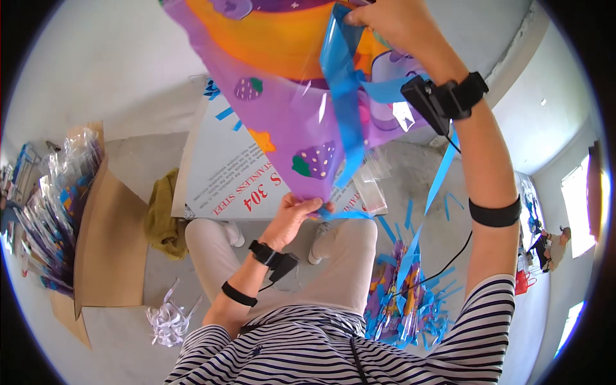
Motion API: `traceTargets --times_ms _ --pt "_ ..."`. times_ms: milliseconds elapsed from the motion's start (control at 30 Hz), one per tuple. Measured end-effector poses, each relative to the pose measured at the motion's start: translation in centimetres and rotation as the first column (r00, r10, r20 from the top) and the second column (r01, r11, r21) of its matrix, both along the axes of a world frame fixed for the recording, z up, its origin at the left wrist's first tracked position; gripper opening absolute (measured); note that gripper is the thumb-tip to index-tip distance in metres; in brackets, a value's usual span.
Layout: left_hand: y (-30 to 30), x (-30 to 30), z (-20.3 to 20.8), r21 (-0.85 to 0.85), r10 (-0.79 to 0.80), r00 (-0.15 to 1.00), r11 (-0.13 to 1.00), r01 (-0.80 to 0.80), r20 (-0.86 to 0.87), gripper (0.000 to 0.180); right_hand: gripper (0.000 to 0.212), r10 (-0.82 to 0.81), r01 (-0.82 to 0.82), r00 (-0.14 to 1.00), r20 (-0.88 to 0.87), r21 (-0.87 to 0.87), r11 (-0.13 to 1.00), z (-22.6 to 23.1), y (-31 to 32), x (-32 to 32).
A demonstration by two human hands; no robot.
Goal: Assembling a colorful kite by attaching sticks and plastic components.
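In front of me hangs a purple and orange kite (pixel 256 122) of thin printed plastic, patterned with berries, its pointed corner downward. My left hand (pixel 289 221) pinches that lower corner, fingers closed, where a blue strip also emerges. Raised at the top, my right hand (pixel 394 25) has its thumb and fingers closed on a blue ribbon tail (pixel 344 96), which runs down over the kite's face. Part of the kite's upper edge lies beyond the picture. Another blue strip (pixel 443 170) dangles below my right wrist toward the floor.
Beneath the kite stands a pale board-topped surface (pixel 218 160) with red printing and clear plastic sleeves (pixel 370 189). At left, a cardboard box (pixel 115 237) holds many packaged items beside an olive cloth (pixel 165 221). White ribbon (pixel 170 317) and a blue-tailed pile (pixel 407 308) lie on the floor.
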State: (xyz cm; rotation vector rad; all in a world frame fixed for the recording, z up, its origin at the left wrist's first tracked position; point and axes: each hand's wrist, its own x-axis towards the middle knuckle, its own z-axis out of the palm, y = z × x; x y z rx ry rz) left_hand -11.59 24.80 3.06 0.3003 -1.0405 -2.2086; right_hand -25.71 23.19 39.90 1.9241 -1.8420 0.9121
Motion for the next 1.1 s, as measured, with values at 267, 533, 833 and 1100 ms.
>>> traceTargets --times_ms 267,533,833,1100 --pt "-5.8 17.4 5.0 -0.164 0.262 0.961 0.955 -0.245 0.086 0.028 0.020 0.019 -0.026 0.994 -0.108 -0.063 0.998 -3.6 -7.7 -2.9" --pt "-1.5 27.9 7.7 -0.154 0.310 0.910 0.949 -0.277 0.276 0.025 0.021 0.031 -0.064 0.958 -0.286 -0.105 0.992 -15.0 -10.2 2.0" --pt "11.3 28.2 -6.6 0.394 0.287 0.837 0.779 -0.487 0.467 0.028 0.021 0.259 -0.232 0.912 -0.318 0.118 0.965 -41.2 -8.4 9.3" --pt "12.2 27.2 -8.6 0.393 0.247 0.796 0.765 -0.510 0.553 0.022 0.035 0.268 -0.192 0.945 -0.189 0.342 0.920 -51.1 -6.0 7.5"
